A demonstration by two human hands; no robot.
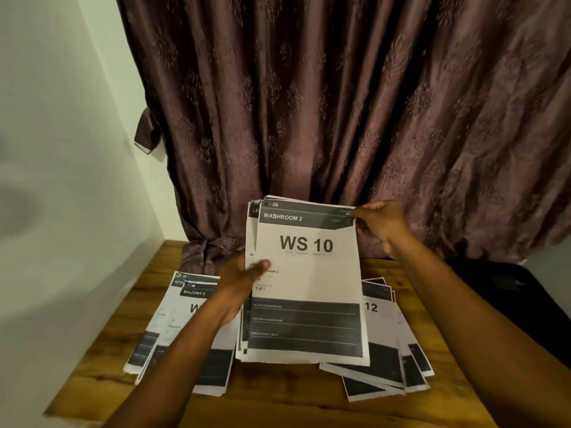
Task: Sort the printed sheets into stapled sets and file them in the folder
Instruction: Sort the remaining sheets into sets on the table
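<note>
Left pile (185, 329) lies flat on the table (278, 406), top sheet headed BALCONY 3, one under it starting KITC; both partly covered by the left forearm, big print cut to a "W". Left hand (239, 282) grips the left edge of the held stack (309, 273), thumb on the front face, fingers hidden behind the paper. Stack stands near upright in the middle, bottom edge down at the table among the piles. Front sheet reads WASHROOM 2, WS 10, 1 of 1; small print under that too blurred to read. A second sheet peeks out behind at the left, header cut to "LI". Right hand (381, 225) pinches the front sheet's top right corner, thumb in front, fingers curled behind. Right pile (392, 359) is fanned out flat, mostly hidden behind the stack, only "12" readable. Curtain (340, 103) behind, wall (61, 149) left. Dark shape far right, cannot tell what.
</note>
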